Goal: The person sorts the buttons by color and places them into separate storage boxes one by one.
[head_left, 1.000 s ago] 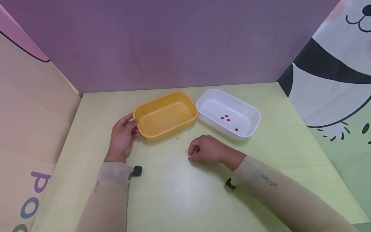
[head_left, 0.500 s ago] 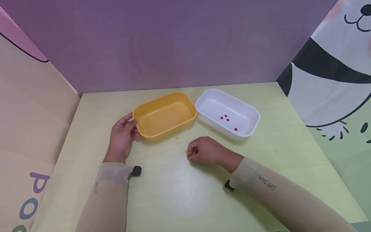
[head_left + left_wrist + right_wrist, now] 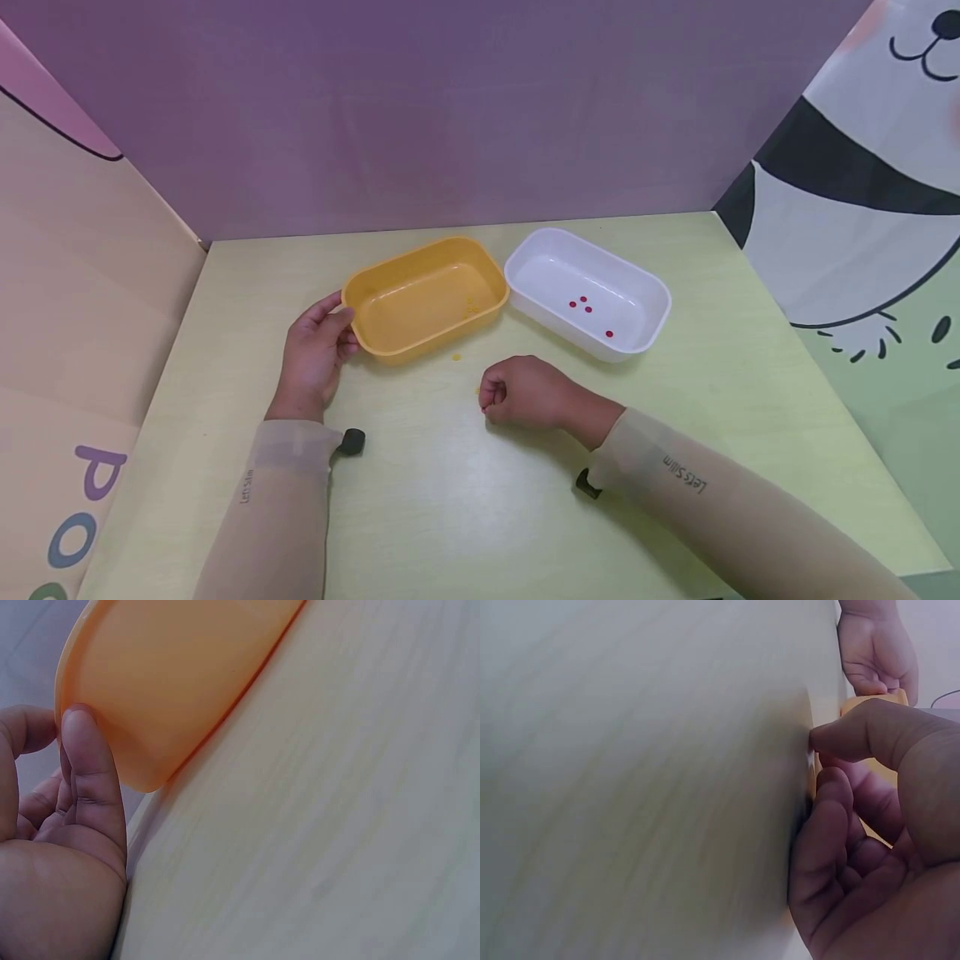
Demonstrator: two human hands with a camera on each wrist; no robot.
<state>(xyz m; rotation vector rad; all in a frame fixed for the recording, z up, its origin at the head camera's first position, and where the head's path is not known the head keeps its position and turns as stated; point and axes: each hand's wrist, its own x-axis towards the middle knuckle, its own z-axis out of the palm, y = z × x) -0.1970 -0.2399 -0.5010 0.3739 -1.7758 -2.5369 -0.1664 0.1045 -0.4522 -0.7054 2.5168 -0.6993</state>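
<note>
My left hand pinches the left end of a shallow yellow plastic tray, thumb over the near side of its rim. The left wrist view shows the thumb against the tray's corner. In front of the trays my right hand is low on the table, thumb and forefinger pinched together at the surface. A bit of a small red disc shows at those fingertips. In the right wrist view the fingers hide it. One small yellow disc lies near the yellow tray; another is partly behind the right hand.
A white tray touches the yellow tray's right end and holds several small red discs. Several yellow discs lie inside the yellow tray. The pale table ends at a purple wall behind, with printed side panels.
My right hand has shifted slightly left and down, and its fingertips have closed over the red disc, which shows less now. My left hand and both trays stay put.
</note>
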